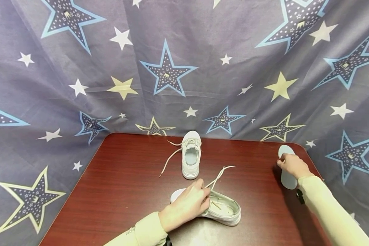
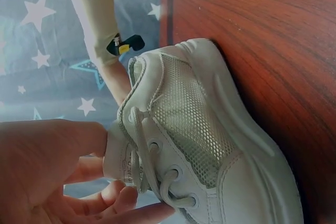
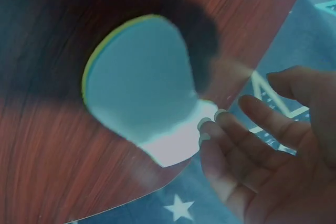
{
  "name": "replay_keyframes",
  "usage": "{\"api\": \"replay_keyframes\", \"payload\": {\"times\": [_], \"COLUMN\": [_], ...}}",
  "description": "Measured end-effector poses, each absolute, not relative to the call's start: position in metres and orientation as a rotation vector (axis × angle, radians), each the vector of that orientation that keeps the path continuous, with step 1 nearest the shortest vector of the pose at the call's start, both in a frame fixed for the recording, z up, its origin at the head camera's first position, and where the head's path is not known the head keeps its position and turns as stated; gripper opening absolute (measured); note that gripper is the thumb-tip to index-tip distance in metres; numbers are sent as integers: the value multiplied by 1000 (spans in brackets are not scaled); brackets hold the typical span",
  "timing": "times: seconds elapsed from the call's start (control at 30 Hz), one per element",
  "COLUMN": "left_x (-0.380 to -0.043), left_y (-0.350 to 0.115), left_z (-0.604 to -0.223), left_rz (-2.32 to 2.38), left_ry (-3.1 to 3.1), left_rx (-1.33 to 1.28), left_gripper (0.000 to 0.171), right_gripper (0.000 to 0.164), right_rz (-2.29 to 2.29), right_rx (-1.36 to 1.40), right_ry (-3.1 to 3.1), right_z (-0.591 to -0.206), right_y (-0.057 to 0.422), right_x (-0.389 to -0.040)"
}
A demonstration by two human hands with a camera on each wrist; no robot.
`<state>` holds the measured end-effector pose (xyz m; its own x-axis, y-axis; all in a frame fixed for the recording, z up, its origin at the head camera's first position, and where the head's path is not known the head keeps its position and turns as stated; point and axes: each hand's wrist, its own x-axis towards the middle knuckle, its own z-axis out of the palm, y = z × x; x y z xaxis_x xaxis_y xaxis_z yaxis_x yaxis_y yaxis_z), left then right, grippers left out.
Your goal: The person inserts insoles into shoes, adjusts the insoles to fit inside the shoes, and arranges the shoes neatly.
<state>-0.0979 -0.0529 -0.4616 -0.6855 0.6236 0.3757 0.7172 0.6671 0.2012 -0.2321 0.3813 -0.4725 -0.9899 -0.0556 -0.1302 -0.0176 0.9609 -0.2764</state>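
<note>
A white lace-up sneaker (image 1: 226,212) lies near the front of the table, its toe to the left. Across its front part reaches my left hand (image 1: 186,205). In the left wrist view the thumb and fingers pinch the tongue (image 2: 116,153) of this sneaker, beside the laces (image 2: 144,156) and the mesh side. Far to the right, my right hand (image 1: 293,166) hovers over a pale blue insole (image 1: 288,181). The right wrist view shows its thumb apart and the fingertips right at the narrower part of the insole (image 3: 142,72), which lies on the table.
A second white sneaker (image 1: 190,167) stands at the back middle, toe toward the curtain, with loose laces spread to its left and an insole inside. The red-brown wooden table (image 1: 126,171) borders a grey curtain (image 1: 203,85) with stars. A black device (image 1: 300,196) sits on the right wrist.
</note>
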Motion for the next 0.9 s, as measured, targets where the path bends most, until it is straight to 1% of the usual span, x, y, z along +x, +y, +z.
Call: {"api": "replay_keyframes", "payload": {"times": [0.13,0.4,0.47,0.53,0.77,0.9], "left_x": [-99,-100,-100,-100,-99,-99], "left_y": [-53,-54,-54,-54,-55,-54], "left_z": [-463,-464,-464,-464,-465,-466], "left_rz": [-492,-493,-495,-493,-498,-497], "left_ry": [-2598,-2591,-2589,-2588,-2565,-2559], "left_rx": [-1074,-1080,-1080,-1076,-1083,-1078], "left_gripper": [18,19,19,19,18,18], "right_gripper": [24,28,31,38,70,81], "right_rz": [-400,-394,-397,-401,-373,-378], "right_rx": [-7,66,110,156,314,416], "right_ry": [2977,3010,2996,2984,2987,2971], "right_z": [-473,-489,-492,-495,-506,-508], "right_y": [388,399,401,401,403,402], "right_x": [-234,-239,-240,-241,-246,-252]}}
